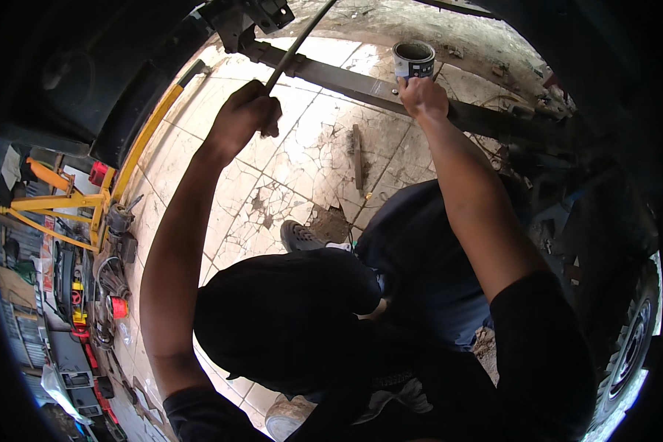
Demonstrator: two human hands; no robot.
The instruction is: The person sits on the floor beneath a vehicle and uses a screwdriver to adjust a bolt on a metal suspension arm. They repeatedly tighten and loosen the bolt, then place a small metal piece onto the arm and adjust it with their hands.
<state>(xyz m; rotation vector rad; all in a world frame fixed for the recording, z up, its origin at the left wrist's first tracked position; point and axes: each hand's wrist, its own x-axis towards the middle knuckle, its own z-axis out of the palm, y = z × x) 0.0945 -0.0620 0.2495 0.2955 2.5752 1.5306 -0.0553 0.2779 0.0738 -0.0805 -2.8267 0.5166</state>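
Observation:
A long, thin dark metal rod [296, 46] slants up and out of the top of the view. Its lower end runs into my left hand [246, 119], whose fingers are closed round it. Farther right, my right hand [423, 97] is closed in front of a long metal bar [346, 79] that looks like a vehicle leaf spring. Just beyond its knuckles is an open paint-style can [414, 60] with a dark inside and a black and white label. What the right fingers grip is hidden, and I cannot tell whether they touch the can.
Dark vehicle parts [247, 22] overhang the top left. A yellow metal stand [99, 202] is at the left, near scattered tools and a red container [119, 307]. A narrow brush-like piece [356, 156] lies on the cracked tile floor [232, 195]. At the lower right is a wheel [630, 346].

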